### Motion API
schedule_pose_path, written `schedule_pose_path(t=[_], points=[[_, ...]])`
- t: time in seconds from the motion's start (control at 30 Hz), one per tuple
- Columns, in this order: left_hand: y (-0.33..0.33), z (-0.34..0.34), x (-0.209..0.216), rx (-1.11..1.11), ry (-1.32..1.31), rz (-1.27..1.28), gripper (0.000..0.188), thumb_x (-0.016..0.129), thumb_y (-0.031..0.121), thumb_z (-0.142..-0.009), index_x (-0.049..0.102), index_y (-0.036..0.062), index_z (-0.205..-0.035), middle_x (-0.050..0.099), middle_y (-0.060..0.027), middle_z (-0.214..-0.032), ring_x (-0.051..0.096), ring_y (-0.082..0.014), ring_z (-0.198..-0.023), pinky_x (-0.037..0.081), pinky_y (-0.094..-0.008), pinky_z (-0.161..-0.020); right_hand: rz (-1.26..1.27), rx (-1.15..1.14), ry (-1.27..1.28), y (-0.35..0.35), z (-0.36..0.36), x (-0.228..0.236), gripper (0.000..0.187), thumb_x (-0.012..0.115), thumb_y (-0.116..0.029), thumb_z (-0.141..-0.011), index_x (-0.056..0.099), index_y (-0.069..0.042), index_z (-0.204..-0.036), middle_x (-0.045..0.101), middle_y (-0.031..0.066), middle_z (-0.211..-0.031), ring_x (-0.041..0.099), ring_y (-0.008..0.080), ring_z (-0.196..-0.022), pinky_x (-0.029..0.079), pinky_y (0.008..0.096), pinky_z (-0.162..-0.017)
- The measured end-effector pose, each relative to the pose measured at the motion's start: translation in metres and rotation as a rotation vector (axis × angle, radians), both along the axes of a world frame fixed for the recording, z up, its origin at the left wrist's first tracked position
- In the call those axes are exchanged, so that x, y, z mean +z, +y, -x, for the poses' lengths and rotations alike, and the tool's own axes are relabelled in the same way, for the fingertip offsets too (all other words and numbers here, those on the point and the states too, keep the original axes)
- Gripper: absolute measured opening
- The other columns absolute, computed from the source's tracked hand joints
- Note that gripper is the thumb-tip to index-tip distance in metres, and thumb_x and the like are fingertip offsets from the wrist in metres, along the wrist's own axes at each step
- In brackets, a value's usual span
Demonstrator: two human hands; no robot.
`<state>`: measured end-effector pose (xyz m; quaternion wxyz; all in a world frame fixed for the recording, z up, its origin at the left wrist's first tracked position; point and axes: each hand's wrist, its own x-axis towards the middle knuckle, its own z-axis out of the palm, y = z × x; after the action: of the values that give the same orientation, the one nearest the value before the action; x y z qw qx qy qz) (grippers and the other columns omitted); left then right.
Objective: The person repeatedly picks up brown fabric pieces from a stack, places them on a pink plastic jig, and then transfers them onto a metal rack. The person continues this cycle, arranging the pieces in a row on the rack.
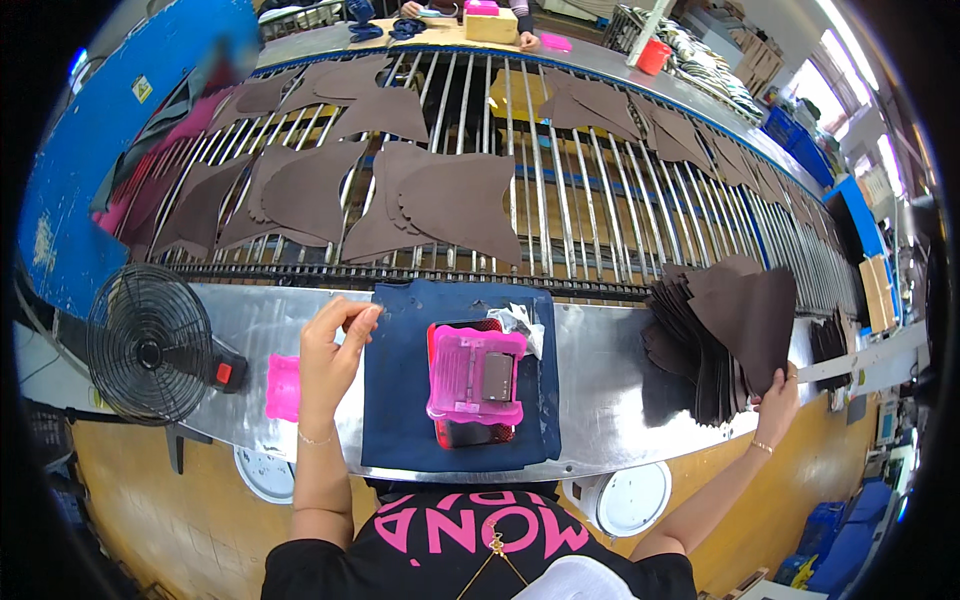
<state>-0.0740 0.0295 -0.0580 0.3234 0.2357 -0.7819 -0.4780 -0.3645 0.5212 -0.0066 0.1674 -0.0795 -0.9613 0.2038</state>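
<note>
Table edges: the shiny metal table (600,400) runs left to right before me; its near edge is just ahead of my black shirt (320,575), its far edge beside the metal bar rack (590,288).
Room on the right: a stretch of bare metal lies between the blue mat (400,430) and the brown stack (700,370).
Room on the left: tighter; a black fan (150,352) stands at the left, with a small pink tray (282,388) between it and the mat.
Right hand: my right hand (777,405) reaches out, thumb and fingers pinching the near edge of the top brown piece (755,315), at the stack's right side.
Left hand: my left hand (333,345) is raised near the mat's left edge, fingers curled, thumb drawn close; I cannot tell whether the tips meet.
Mat: a pink plastic box (460,390) sits at its middle.
Rack: more brown pieces (460,200) lie in overlapping groups across the bars.
</note>
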Motion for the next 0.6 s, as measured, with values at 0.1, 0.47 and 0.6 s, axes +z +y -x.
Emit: schedule_pose_path(t=[0.1, 0.47, 0.6], points=[[-0.004, 0.018, 0.015, -0.057, 0.023, 0.078, 0.012, 0.064, 0.010, -0.086, 0.066, -0.0009, -0.091, 0.058, -0.0053, -0.075, 0.055, -0.0121, -0.064, 0.043, -0.0250, -0.059, 0.198, 0.188, 0.172, -0.041, -0.027, 0.044, 0.032, 0.050, -0.021, -0.097, 0.054, 0.000, -0.121, 0.063, 0.0121, -0.093, 0.055, 0.0125, -0.045, 0.043, 0.0229, -0.037], [0.006, 0.051, 0.039, -0.423, 0.139, -0.545, 0.040, 0.065, 0.013, -0.087, 0.051, -0.0004, -0.123, 0.058, -0.0112, -0.111, 0.063, -0.0162, -0.089, 0.054, -0.0250, -0.067, 1.067, 0.986, 0.002, -0.210, -0.090, 0.007, 0.020, 0.054, -0.011, -0.095, 0.052, 0.002, -0.110, 0.061, 0.0078, -0.087, 0.056, 0.0092, -0.052, 0.045, 0.0200, -0.035], [-0.023, -0.010, 0.065, -0.176, 0.167, -0.326, 0.016, 0.060, 0.010, -0.091, 0.061, -0.0020, -0.101, 0.065, -0.0050, -0.080, 0.061, -0.0099, -0.054, 0.047, -0.0185, -0.042, 0.903, 1.159, -0.065, -0.243, -0.100, -0.013, 0.023, 0.062, -0.005, -0.089, 0.056, 0.004, -0.109, 0.065, 0.0056, -0.086, 0.063, 0.0122, -0.074, 0.049, 0.0215, -0.067]])
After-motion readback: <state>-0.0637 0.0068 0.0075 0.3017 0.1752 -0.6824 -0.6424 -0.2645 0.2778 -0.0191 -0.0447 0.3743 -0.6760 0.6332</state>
